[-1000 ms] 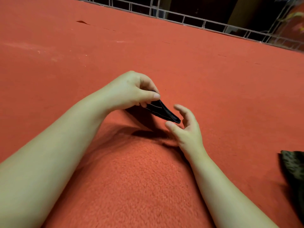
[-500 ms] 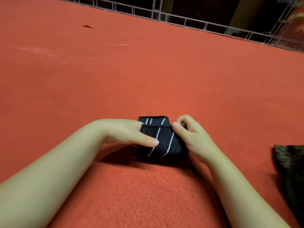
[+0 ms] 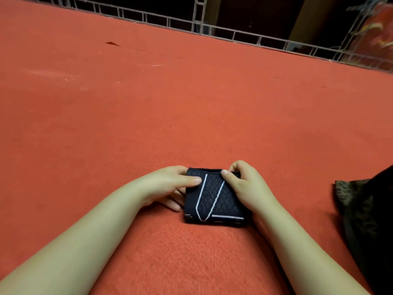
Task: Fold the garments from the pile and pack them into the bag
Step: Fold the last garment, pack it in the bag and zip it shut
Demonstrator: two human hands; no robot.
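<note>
The person is at the tail end of a fold. A small dark garment [image 3: 213, 196], patterned and crossed by thin white stripes, lies as a compact, squarish packet on the red blanket [image 3: 191, 113], close in front of the body and between both forearms. The left hand [image 3: 170, 184] holds the packet's left edge: its thumb lies across the top near the far left corner, and the fingers appear to tuck under the side, so the grip pinches the cloth. The right hand [image 3: 244, 186] pinches the far right corner, thumb on top, fingers curled behind the edge.

As I judge it, folding of this piece is all but done and packing is the step that follows. The next move calls for keeping the layers pressed together while lifting, so the packet does not spring open, and carrying it to the bag. A dark mottled cloth [image 3: 361, 209] sits at the right edge of the view, well apart from the hands; it may be the bag or part of the pile, but too little of it shows to tell.

The packet is nearly square, so its long axis is faint; if anything it runs from the person outward, slightly longer near to far. The far edge looks like a smooth band. The white stripes slant from the far edge down toward the near left corner, meeting there in a V, with one short stripe along the near edge.
</note>
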